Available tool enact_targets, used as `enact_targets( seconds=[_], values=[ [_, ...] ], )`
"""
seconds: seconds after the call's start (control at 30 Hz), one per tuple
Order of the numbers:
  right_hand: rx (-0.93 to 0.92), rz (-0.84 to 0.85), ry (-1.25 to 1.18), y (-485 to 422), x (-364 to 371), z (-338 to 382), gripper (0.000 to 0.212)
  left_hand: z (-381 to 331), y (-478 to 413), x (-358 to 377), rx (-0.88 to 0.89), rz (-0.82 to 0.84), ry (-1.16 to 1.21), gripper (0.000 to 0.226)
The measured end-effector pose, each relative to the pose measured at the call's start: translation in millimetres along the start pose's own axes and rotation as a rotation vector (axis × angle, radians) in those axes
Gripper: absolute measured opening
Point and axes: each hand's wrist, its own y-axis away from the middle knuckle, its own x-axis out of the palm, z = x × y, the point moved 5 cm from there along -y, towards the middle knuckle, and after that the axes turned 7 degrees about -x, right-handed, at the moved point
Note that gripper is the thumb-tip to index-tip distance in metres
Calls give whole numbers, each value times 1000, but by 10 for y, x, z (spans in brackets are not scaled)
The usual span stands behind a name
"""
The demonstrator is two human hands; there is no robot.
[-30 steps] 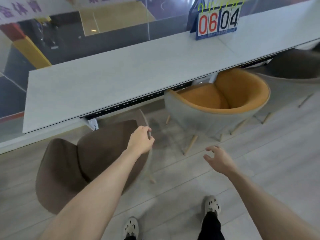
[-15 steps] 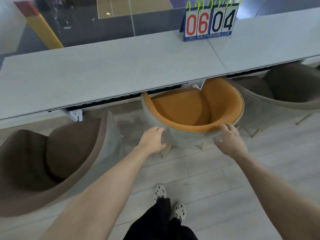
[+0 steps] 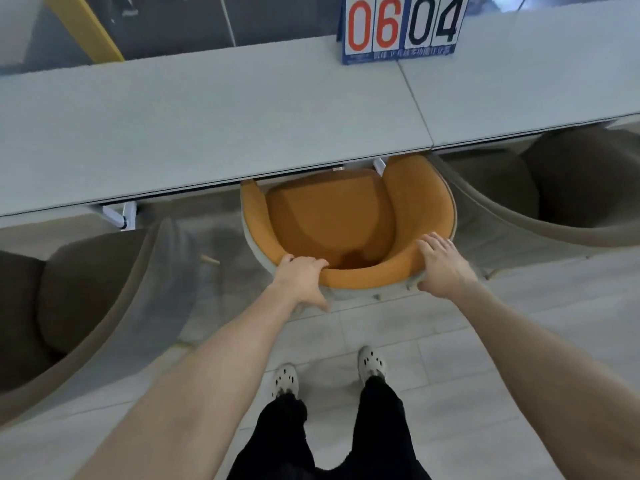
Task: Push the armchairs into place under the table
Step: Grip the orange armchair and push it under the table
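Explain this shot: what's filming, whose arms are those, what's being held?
No machine here: a person wears a wide-angle camera on the head, looking down past their own arms and feet. The left hand and right hand both grip the back rim of an orange armchair, whose front is tucked under the long grey table. A brown armchair stands on the left, another brown chair on the right. On the table stands a flip scoreboard reading 06 04.
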Motion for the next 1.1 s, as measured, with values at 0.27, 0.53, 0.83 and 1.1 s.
enact_targets(
  seconds=[0.27, 0.53, 0.83, 1.1],
  values=[
    [-280, 1, 136, -454, 135, -344, 116, -113, -189, 275, -138, -112, -118, 97],
    [-303, -39, 160, -461, 133, -309, 110, -88, -170, 264, -127, -184, -97, 66],
    [-274, -30, 131, 224, 587, -66, 114, -57, 402, 664, -84, -182, -156, 54],
    [-229, -1, 116, 1012, 1092, 322, 114, 30, 1164, 1196, -60, -167, -183, 55]
  ],
)
